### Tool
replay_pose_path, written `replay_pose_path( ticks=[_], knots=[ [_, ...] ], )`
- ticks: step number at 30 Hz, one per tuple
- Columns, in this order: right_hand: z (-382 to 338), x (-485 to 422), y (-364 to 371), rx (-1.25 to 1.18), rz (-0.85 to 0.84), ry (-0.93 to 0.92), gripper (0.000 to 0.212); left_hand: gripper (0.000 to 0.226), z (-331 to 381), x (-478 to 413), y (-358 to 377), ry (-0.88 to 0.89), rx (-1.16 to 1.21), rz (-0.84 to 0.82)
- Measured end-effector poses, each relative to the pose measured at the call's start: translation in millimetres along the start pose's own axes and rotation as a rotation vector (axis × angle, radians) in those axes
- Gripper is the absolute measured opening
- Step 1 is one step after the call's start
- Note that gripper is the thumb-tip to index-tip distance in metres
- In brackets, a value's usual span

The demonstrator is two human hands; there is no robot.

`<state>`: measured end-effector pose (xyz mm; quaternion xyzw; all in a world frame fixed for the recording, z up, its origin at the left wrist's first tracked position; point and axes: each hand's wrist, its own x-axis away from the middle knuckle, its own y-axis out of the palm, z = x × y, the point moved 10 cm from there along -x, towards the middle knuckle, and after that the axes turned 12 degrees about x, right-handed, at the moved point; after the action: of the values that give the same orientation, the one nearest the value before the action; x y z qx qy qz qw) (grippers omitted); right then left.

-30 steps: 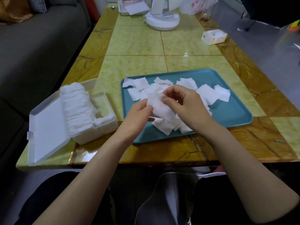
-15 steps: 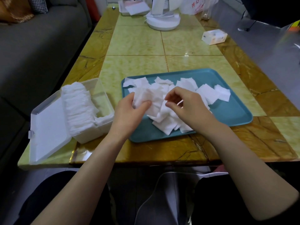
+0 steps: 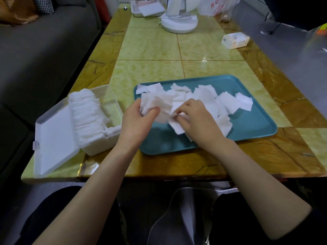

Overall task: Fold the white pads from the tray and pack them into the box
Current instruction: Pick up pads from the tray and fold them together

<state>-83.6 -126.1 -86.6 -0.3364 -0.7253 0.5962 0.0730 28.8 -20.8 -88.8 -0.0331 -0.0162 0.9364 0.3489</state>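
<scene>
Two bare forearms reach in from the lower edge, over the near rim of the counter (image 3: 177,167). The left hand (image 3: 139,119) is over the tray's left end, its thumb and curled fingers gripping a crumpled pad (image 3: 155,103) that stands up out of the grasp. The right hand (image 3: 196,117) is just beside it, palm down over the heap, fingertips drawn together on the edge of a second pad (image 3: 177,128). It seems to pinch that edge, though the fingers hide the contact. The two pads overlap between the hands.

The teal tray (image 3: 247,128) lies flat on the counter, in front of the person and a little to the right. Loose pads (image 3: 228,101) are scattered over its left and middle parts, overlapping one another. Its right end is bare.

Just beside the tray on the left sits the clear box (image 3: 99,147), with its hinged lid (image 3: 53,138) open and lying flat to the left. A row of folded pads (image 3: 86,114) stands on edge along the box's left side and rises above the rim.

Farther off, a small white carton (image 3: 235,40) rests near the counter's right edge. A round white base (image 3: 179,23) stands at the far middle, with a white bag (image 3: 215,6) printed in red just to its right. A grey sofa (image 3: 44,50) runs along the left.
</scene>
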Motion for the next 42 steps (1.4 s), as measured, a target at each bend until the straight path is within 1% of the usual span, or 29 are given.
replay_pose_path(
  ticks=[2, 4, 9, 13, 15, 17, 19, 22, 24, 28, 31, 33, 35, 38, 42],
  knots=[
    [16.6, -0.7, -9.1, -0.18, 0.043, 0.166, 0.014, 0.021, 0.0, -0.2, 0.0, 0.004, 0.033, 0.005],
    [25.7, 0.5, -14.8, -0.273, 0.068, 0.249, 0.013, 0.025, -0.5, 0.2, 2.1, -0.011, 0.078, -0.004],
    [26.8, 4.5, -21.5, -0.327, 0.118, 0.276, 0.015, 0.024, -0.8, 0.0, 2.6, -0.022, 0.121, 0.004],
    [33.7, 8.2, -40.8, -0.378, 0.296, 0.317, 0.014, 0.019, -1.8, 1.3, 4.2, -0.044, 0.183, -0.016],
    [33.1, 10.1, -47.8, -0.374, 0.351, 0.313, 0.015, 0.014, 0.2, 1.7, 4.7, -0.039, 0.234, -0.024],
    [26.4, 9.4, -46.7, -0.303, 0.337, 0.264, 0.015, 0.012, 2.0, 1.2, 5.0, -0.05, 0.293, -0.033],
    [18.3, 6.9, -37.1, -0.231, 0.27, 0.201, 0.013, 0.015, 2.8, 0.9, 8.0, -0.063, 0.328, -0.063],
    [13.5, 5.2, -25.5, -0.235, 0.197, 0.179, 0.011, 0.018, 0.9, 4.0, 18.6, -0.089, 0.354, -0.135],
    [15.7, 5.5, -27.4, -0.281, 0.213, 0.205, 0.011, 0.018, -3.4, 4.9, 19.1, -0.103, 0.329, -0.128],
    [32.9, 8.8, -39.9, -0.378, 0.302, 0.326, 0.011, 0.017, -15.5, 0.2, 10.2, -0.131, 0.269, -0.074],
    [36.9, 10.4, -52.3, -0.393, 0.382, 0.326, 0.012, 0.014, -22.4, -1.6, 8.8, -0.149, 0.203, -0.065],
    [36.2, 9.7, -54.1, -0.397, 0.387, 0.305, 0.013, 0.013, -22.9, -0.9, 10.9, -0.148, 0.17, -0.073],
    [35.0, 8.7, -50.6, -0.386, 0.352, 0.293, 0.011, 0.014, -22.8, 0.5, 13.5, -0.155, 0.164, -0.08],
    [35.6, 6.9, -40.3, -0.374, 0.27, 0.301, 0.009, 0.013, -22.2, 2.3, 15.7, -0.188, 0.228, -0.081],
    [38.0, 3.0, -24.6, -0.358, 0.146, 0.339, 0.01, 0.013, -17.5, 3.1, 16.5, -0.172, 0.219, -0.093]
  ],
)
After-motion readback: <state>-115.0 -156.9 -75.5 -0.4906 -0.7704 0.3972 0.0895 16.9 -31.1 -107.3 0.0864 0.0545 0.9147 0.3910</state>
